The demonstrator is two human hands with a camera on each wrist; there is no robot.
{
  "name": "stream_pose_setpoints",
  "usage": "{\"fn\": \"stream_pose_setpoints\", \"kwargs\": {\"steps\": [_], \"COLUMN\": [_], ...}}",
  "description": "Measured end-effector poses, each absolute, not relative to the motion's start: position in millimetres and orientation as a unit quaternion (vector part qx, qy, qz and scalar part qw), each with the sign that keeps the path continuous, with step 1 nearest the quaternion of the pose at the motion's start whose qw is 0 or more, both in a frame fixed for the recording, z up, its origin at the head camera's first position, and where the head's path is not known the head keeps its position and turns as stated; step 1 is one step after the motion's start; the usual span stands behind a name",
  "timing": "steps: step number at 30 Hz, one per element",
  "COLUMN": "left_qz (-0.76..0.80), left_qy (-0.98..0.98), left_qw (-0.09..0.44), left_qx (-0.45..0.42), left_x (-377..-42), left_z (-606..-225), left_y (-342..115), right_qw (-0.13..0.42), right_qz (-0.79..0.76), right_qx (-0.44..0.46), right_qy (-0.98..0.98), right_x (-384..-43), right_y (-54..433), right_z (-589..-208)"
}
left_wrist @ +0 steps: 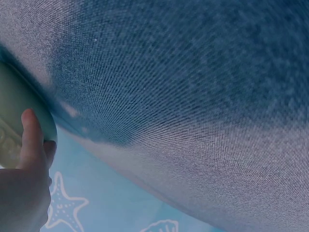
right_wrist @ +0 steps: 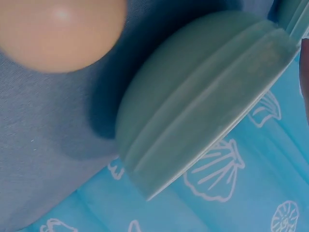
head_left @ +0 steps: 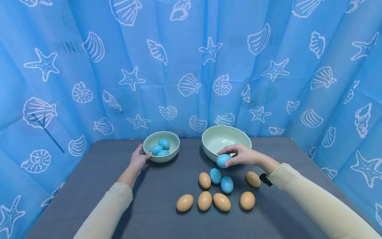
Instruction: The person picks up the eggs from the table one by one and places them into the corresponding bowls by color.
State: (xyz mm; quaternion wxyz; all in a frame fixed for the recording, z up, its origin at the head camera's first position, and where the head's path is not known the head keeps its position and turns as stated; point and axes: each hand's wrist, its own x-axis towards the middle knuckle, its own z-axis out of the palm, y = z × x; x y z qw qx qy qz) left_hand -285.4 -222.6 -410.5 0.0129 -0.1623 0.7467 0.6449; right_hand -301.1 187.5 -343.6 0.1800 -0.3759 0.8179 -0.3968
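Note:
My left hand (head_left: 139, 161) rests against the left side of a small pale-green bowl (head_left: 162, 159), its thumb near the rim. The left wrist view shows fairly straight fingers (left_wrist: 33, 135) along the bowl's outer wall. Inside it lie 3 blue eggs (head_left: 156, 150). With thumb and fingertips, my right hand (head_left: 243, 155) pinches a blue egg (head_left: 223, 161) just in front of a larger pale-green bowl (head_left: 209, 151). The egg overlaps that bowl's front wall in the head view. In the right wrist view, only a sliver of finger (right_wrist: 304, 72) shows beside the large bowl (right_wrist: 203, 106).
Two more blue eggs (head_left: 227, 185) lie on the grey cloth-covered table (head_left: 158, 219) before the large bowl. Several light-brown eggs (head_left: 204, 200) are spread around them, one (head_left: 253, 179) close to the right wrist. A blue seashell-patterned curtain (head_left: 185, 109) hangs behind the table.

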Motion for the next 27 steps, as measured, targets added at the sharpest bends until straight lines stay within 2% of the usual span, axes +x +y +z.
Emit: {"fn": "stream_pose_setpoints", "kwargs": {"steps": [4, 11, 21, 27], "left_qz": [0.644, 0.645, 0.643, 0.641], "left_qy": [0.747, 0.746, 0.748, 0.749], "left_qw": [0.011, 0.012, 0.01, 0.01], "left_qx": [-0.167, -0.166, -0.165, -0.167], "left_x": [-286.0, -284.8, -283.8, -283.9], "left_z": [-409.7, -409.0, -408.3, -409.2], "left_y": [-222.1, -221.1, -221.2, -221.1], "right_qw": [0.166, 0.175, 0.121, 0.121], "right_qz": [-0.411, -0.442, -0.432, -0.439], "right_qx": [-0.38, -0.352, -0.382, -0.355], "right_qy": [0.811, 0.806, 0.808, 0.816], "right_x": [-301.3, -299.2, -301.4, -300.9], "right_y": [178.7, 165.5, 145.3, 131.8], "right_z": [-343.3, -340.7, -341.2, -340.4]}}
